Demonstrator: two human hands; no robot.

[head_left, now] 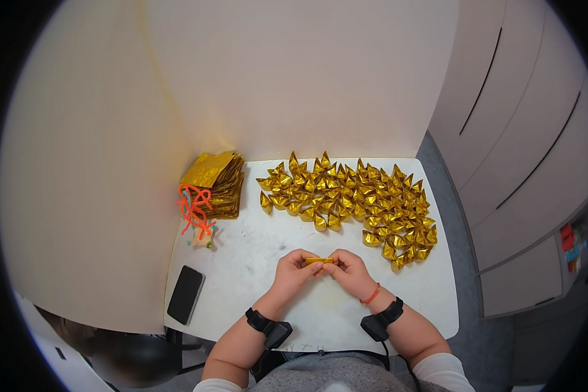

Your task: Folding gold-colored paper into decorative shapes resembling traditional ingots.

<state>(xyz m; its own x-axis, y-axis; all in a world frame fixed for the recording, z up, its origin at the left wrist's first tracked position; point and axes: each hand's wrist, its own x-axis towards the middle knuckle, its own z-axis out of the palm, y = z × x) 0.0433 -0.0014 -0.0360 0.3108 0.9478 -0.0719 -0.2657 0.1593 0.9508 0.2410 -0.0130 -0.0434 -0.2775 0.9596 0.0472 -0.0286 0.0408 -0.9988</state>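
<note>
Foil (319,261) lies pinched between left hand (296,269) and right hand (350,272).

The camera sits on the head of the person (340,375) and looks down and ahead at the left hand (294,270) and the right hand (351,271), which are quite near. It sees very wide, so it gets nearly all of the white desk (333,321), the wall (307,85) behind it and the cupboards (509,130) on the right. Straight edges bend near its rim.
</note>
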